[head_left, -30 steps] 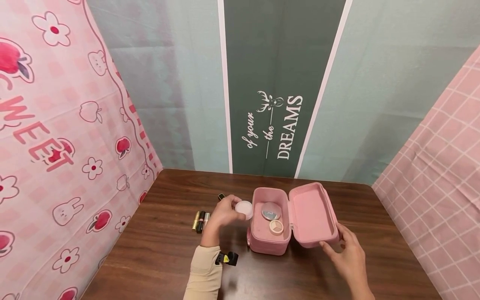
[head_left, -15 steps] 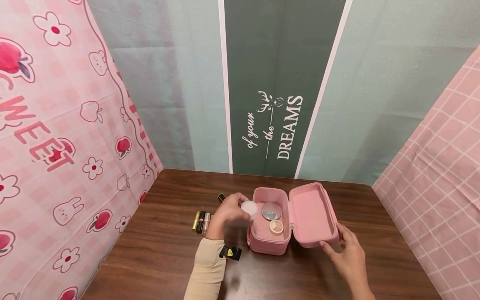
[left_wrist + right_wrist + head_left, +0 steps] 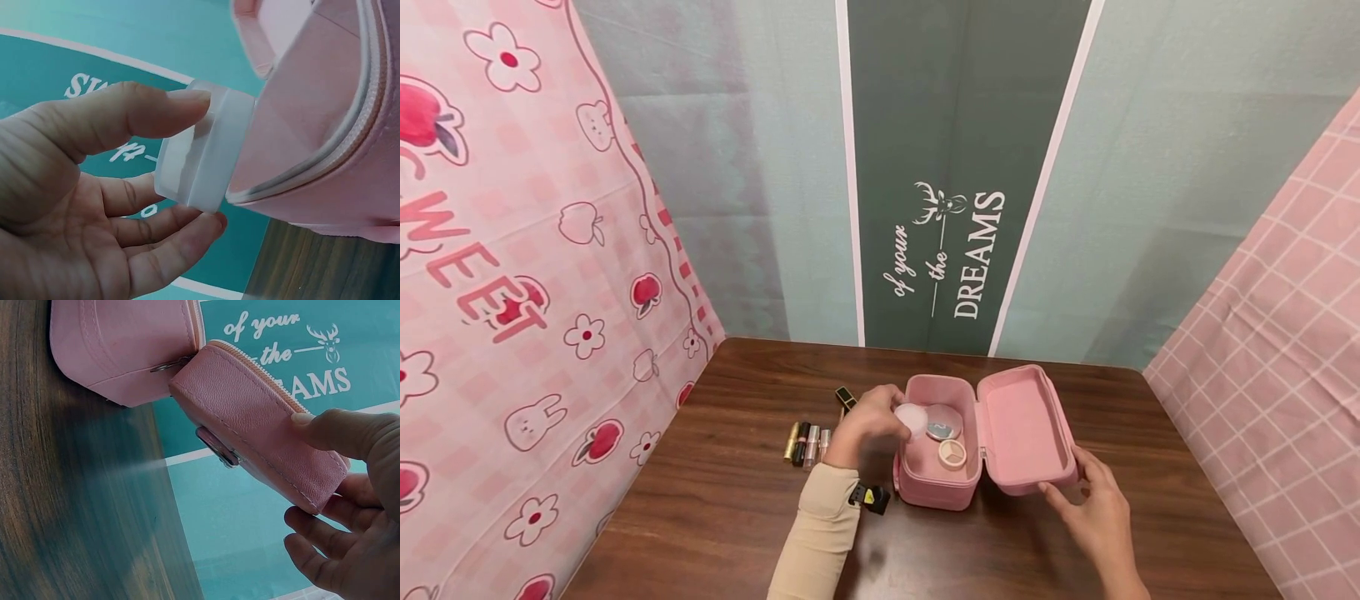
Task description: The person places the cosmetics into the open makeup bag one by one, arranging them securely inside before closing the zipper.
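My left hand (image 3: pixel 872 417) pinches a round, translucent white cosmetic jar (image 3: pixel 912 422) between thumb and fingers, over the left rim of a pink zippered makeup case (image 3: pixel 936 493). In the left wrist view the jar (image 3: pixel 203 147) tilts sideways, close to the case's zipper edge. Inside the case lie a round compact with a silvery part (image 3: pixel 942 427) and a small round palette (image 3: pixel 952 453) with a three-part face. The case's lid (image 3: pixel 1028 429) is swung out to the right. Its outer corner is gripped by my right hand (image 3: pixel 1097 517), thumb on the zipper side in the right wrist view.
Several lipstick-like tubes (image 3: pixel 802 443) stand in a row on the brown wooden table (image 3: pixel 730 517), left of my left hand. A black item with gold trim (image 3: pixel 846 397) lies behind it. Patterned cloths hang behind and on both sides.
My left hand has moved right with the jar, from beside the case to over its left rim, uncovering more of the tubes. The right hand and lid have stayed put.
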The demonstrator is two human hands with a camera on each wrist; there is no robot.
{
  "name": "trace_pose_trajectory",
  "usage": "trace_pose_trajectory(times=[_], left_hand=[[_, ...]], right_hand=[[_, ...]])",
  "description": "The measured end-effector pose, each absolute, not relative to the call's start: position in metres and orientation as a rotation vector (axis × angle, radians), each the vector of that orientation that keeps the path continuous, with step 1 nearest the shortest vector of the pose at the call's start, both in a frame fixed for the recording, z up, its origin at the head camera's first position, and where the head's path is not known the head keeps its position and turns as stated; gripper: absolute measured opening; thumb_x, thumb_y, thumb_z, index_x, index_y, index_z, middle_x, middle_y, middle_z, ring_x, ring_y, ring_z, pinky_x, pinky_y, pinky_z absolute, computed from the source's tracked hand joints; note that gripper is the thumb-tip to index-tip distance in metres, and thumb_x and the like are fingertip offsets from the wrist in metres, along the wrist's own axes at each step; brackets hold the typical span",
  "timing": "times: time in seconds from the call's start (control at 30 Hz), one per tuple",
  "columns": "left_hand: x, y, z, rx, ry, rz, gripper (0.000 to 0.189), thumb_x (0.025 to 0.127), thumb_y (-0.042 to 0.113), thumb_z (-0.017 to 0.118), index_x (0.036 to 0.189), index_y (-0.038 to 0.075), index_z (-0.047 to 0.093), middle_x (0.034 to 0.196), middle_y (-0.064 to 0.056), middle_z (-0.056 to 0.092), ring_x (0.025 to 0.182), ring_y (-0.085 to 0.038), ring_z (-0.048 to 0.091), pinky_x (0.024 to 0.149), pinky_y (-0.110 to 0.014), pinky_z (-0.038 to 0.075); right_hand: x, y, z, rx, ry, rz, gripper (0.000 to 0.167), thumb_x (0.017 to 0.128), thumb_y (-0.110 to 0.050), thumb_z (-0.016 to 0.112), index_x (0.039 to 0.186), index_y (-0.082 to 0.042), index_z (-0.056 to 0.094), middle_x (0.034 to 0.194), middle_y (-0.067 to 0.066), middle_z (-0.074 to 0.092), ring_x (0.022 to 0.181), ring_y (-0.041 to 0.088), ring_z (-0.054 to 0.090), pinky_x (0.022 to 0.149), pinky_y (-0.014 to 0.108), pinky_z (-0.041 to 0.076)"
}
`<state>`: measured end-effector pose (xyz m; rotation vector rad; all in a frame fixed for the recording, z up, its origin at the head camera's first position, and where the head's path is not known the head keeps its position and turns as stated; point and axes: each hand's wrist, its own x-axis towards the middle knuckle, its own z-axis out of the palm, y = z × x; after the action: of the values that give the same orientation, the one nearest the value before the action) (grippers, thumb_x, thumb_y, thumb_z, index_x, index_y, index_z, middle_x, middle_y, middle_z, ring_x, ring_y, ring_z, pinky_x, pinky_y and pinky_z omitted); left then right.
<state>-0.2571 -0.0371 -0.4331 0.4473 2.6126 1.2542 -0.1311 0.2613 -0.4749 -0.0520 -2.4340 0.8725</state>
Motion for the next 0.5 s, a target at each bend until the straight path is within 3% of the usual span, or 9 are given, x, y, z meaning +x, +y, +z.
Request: trace_pose_trajectory(times=[0.5], left_hand=[[-0.269, -0.010, -0.433, 0.529, 2.625, 1.019, 0.032, 0.054, 0.002, 0.082, 0.080, 0.006, 0.063, 0.071, 0.000, 0.056, 0.064, -0.013, 0.050, 0.058, -0.025, 0.043]], right_hand=[[-0.131, 0.260, -0.474, -0.071, -2.445, 0.881, 0.067, 0.063, -0.007, 0.085, 0.121, 0.007, 0.053, 0.113, 0.023, 0.054, 0.087, 0.028, 0.056, 0.068, 0.001, 0.029]])
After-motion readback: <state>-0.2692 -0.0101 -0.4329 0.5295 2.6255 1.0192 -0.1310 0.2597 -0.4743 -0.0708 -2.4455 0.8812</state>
